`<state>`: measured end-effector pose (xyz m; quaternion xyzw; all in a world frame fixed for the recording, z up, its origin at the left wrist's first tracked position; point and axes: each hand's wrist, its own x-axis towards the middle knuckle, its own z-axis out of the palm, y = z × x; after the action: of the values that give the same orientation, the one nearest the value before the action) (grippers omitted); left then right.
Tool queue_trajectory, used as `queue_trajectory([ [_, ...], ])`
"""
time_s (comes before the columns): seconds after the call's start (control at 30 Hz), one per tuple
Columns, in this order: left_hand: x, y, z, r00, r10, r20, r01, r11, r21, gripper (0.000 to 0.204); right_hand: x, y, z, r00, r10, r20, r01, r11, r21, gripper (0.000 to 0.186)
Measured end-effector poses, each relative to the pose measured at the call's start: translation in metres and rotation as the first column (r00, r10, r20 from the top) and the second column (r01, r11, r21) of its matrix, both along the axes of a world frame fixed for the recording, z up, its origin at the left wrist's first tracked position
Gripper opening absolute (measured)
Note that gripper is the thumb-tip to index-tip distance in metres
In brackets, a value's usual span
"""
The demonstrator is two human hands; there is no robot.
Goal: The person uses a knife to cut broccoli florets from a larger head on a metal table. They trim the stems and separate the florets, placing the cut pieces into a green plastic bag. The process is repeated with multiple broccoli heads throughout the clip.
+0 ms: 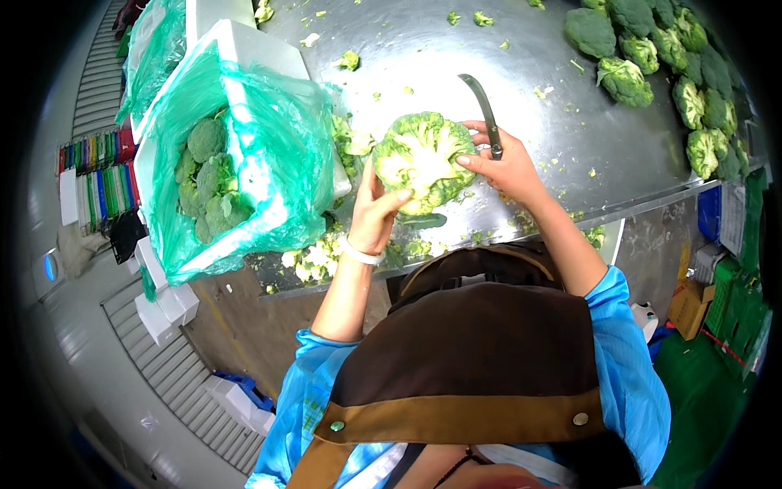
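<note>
Two bare hands hold one broccoli head over the front part of the counter, its rough, beaded florets set against a slim, smooth, hooked knife with a dark blade, and against the thin, crinkled green film of a plastic liner that spills over the walls of a white box. The left hand is partly closed at the lower left of the head, thumb pressed on the near face, the other fingers mostly hidden behind it; the right hand has its fingers bent, thumb and fingertips at the right edge of the head, with the knife's handle held in the same hand and the blade pointing up and away. The head is broad and roundish, its pale, yellow-green branching stalks turned to the camera and greener buds around the rim. Shiny grey metal makes the counter, strewn with small green crumbs and, along its near edge, paler trimmings. More broccoli sits inside the liner, and a loose pile of heads lies at the far right. A brown apron and blue sleeves fill the foreground; a cardboard carton stands on the right, beside green crates.
</note>
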<state>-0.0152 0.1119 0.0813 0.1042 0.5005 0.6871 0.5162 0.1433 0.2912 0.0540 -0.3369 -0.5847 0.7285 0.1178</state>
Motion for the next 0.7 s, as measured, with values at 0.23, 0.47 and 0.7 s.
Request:
queue_trajectory([
  [0.23,-0.009,0.057,-0.049,0.524,-0.212,-0.825,-0.064,0.956,-0.287,0.068,0.052,0.016,-0.025,0.964,0.036,0.263,-0.239,0.546,0.803,0.039],
  [0.47,-0.012,0.076,-0.077,0.452,-0.392,-0.801,-0.047,0.887,-0.460,0.066,0.066,0.009,-0.059,0.863,0.095,0.495,-0.467,0.521,0.715,0.037],
  [0.7,-0.019,0.077,-0.079,0.395,-0.420,-0.817,0.003,0.890,-0.457,0.065,0.053,0.015,-0.085,0.844,0.160,0.512,-0.516,0.506,0.691,0.032],
])
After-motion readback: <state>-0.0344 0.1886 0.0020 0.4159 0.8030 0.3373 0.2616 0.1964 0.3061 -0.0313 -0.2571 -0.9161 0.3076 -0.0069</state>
